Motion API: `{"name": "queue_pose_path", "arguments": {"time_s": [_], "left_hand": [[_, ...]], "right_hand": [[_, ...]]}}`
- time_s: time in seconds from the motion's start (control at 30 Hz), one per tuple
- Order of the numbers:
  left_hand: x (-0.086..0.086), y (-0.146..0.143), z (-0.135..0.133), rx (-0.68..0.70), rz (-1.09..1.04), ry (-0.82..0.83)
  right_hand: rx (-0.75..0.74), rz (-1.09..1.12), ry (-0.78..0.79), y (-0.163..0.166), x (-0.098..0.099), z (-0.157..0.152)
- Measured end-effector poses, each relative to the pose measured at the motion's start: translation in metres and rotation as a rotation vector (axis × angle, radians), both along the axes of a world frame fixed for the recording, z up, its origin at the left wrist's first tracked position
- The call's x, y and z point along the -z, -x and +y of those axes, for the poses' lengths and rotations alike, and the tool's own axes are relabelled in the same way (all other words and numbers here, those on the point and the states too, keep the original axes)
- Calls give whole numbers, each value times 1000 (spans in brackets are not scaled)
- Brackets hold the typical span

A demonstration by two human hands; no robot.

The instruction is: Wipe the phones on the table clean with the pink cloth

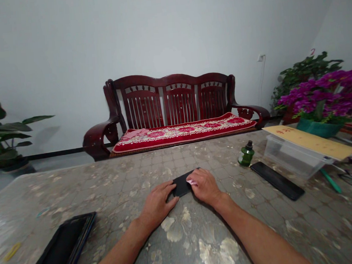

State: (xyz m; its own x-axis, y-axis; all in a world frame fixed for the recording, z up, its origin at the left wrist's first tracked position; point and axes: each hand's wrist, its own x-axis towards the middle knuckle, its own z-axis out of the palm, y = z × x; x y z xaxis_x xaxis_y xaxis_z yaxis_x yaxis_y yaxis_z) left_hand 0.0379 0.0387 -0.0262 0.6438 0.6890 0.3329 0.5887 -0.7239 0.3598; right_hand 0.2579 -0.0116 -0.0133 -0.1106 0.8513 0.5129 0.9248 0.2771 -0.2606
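A flat black phone (182, 184) lies on the patterned tablecloth in front of me, its right end partly covered by my fingers. My left hand (160, 200) grips its left end, with the thumb at the near edge and the fingers at the far one. Above the phone's right side, my right hand (203, 184) is closed around a small pinkish-white cloth (192, 182), of which only a bit shows between the fingers. The cloth appears to touch the phone's upper face.
To the right stand a green bottle (246, 155), a long black case (276, 180) and a clear plastic box (294, 157) with a yellow board (313, 140) on it. A black folding case (59, 253) lies at left. Beyond the table (113, 181) is a wooden bench (173, 103).
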Motion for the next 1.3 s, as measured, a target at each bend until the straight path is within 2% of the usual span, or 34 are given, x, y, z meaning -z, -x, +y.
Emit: {"name": "queue_pose_path", "arguments": {"time_s": [0.1, 0.17, 0.43, 0.53, 0.73, 0.93, 1.0, 1.07, 1.23, 1.3], "left_hand": [[0, 0, 0, -2, 6, -1], [0, 0, 1, -1, 20, -4], [1, 0, 2, 7, 36, -9], [0, 0, 2, 8, 33, -8], [0, 1, 0, 7, 42, -4], [-2, -1, 0, 0, 47, 5], [-4, -2, 0, -1, 34, 6], [-4, -1, 0, -1, 24, 7], [-1, 1, 0, -5, 25, 9], [0, 1, 0, -7, 22, 9]], "right_hand": [[-114, -29, 1, 3, 0, -2], [-131, -34, 8, 3, 0, -2], [128, -11, 30, -11, -1, 5], [135, -41, 31, -9, -3, 0], [33, -98, 26, -4, -5, -8], [208, -64, 12, -14, -6, -4], [223, -81, 8, -14, -6, -5], [176, -108, 7, -10, -6, -8], [-77, -143, 2, 4, -4, -9], [-109, -130, 12, 6, -3, -5]]}}
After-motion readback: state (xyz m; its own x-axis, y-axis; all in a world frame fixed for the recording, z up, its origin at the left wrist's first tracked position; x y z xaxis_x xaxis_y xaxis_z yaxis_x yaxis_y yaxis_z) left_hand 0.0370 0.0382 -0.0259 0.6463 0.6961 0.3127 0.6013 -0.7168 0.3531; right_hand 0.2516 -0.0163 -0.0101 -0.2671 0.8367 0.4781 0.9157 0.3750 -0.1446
